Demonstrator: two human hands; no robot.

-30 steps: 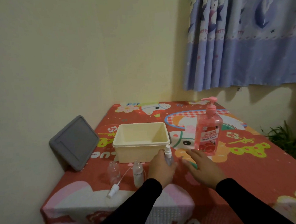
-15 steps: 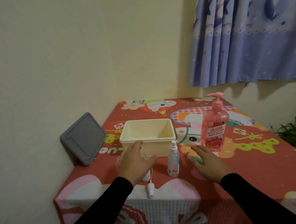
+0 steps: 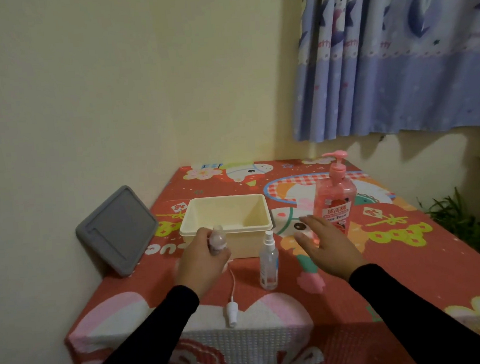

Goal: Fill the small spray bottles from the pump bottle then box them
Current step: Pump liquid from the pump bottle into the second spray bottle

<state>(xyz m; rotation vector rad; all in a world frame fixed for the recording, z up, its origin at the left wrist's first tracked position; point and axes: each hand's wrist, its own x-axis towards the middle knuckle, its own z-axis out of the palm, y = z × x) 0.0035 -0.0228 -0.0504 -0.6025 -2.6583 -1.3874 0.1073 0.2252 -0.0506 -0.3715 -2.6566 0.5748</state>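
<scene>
**Open bottle in left hand, right hand spread**

The left hand [image 3: 203, 262] curls round a capless small bottle [image 3: 217, 238], neck tilted up and far, in front of the cream box [image 3: 227, 228]; its lower body is hidden. The capped spray bottle [image 3: 268, 261] stands upright just right. The loose spray head [image 3: 232, 313] lies near the table's near edge. The right hand [image 3: 327, 245], fingers spread, holds nothing near the pump bottle [image 3: 335, 198].

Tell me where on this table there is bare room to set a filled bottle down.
The widest bare cloth lies right of the right hand, out to the table's right edge. More lies behind the cream box. It is crowded in front of the box: left hand holding a small bottle, loose sprayer, standing spray bottle, then the pump bottle.
</scene>
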